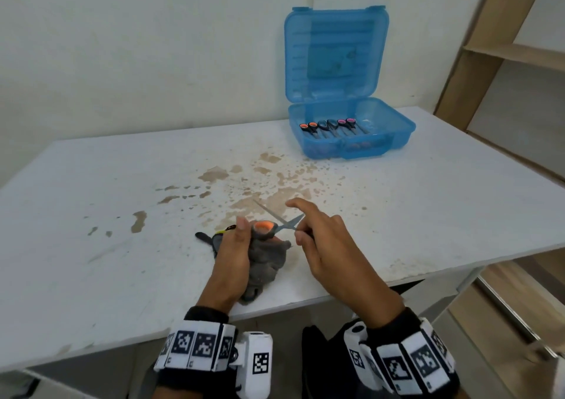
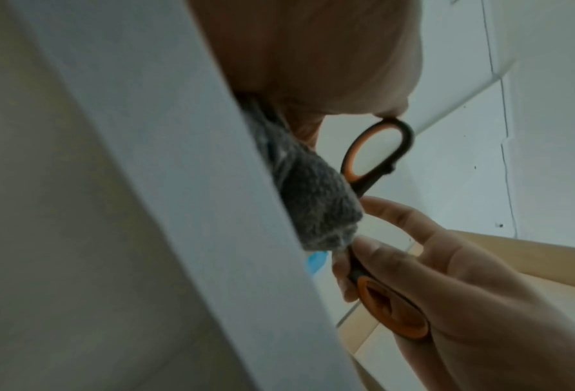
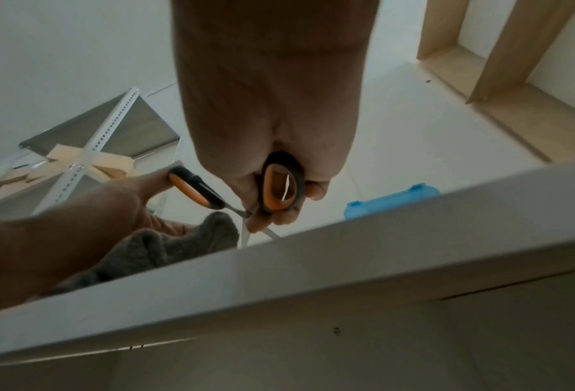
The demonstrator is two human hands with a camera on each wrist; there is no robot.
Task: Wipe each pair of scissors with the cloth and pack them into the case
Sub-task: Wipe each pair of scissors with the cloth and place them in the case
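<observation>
A white table [image 1: 91, 215] is taking up most of the head view, its top marked by brown stains [image 1: 269, 184] around the middle, and a wooden shelving unit [image 1: 504, 56] is standing off to the right. At the far right of the table a blue plastic case [image 1: 351, 141] is sitting with its lid [image 1: 336, 53] standing upright against the wall; inside its base three pairs of scissors [image 1: 331, 128] are lying side by side, with orange, dark and pink handles in turn. Near the front edge the left hand [image 1: 232, 261] is resting on a crumpled grey cloth [image 1: 269, 264], its fingers curling around the cloth and its thumb reaching up to one handle loop of the orange-handled scissors [image 1: 275, 225]. The right hand [image 1: 330, 255] is gripping the other loop of that pair, the lower fingers wrapping the orange ring in the right wrist view while the index finger is pointing outward, free of the tool. The scissors are being held spread wide just above the cloth, the two blades crossing between the hands, one tip pointing away toward the stains. A further dark-handled pair with a yellow accent [image 1: 214, 239] is lying on the table, partly hidden beneath the left hand, just beside the cloth.
</observation>
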